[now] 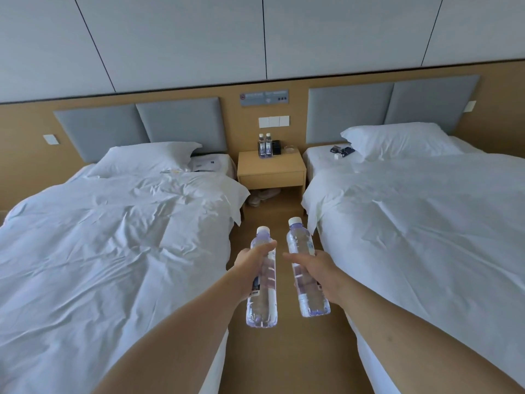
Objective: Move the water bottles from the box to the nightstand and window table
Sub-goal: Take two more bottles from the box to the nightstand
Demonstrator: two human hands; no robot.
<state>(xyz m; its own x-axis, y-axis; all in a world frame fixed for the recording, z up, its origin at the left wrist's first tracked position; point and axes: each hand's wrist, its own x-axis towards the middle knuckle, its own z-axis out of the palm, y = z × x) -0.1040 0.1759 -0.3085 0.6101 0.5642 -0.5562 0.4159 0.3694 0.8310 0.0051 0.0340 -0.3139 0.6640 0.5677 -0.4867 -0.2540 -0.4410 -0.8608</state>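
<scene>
My left hand point(251, 265) grips a clear water bottle point(262, 305) with a white cap around its middle. My right hand point(314, 268) grips a second clear bottle point(311, 302) the same way. Both bottles are held upright over the floor in the aisle between two beds. Far ahead stands the wooden nightstand point(271, 167) against the wall. Two more water bottles point(264, 146) stand side by side at the back of its top. The box and the window table are out of view.
A white bed point(113, 237) lies to the left and another bed point(426, 217) to the right. A dark device point(276, 147) and a glass ashtray point(292, 150) share the nightstand top. Slippers point(262, 196) lie under it. Small dark items point(342, 151) rest on the right bed.
</scene>
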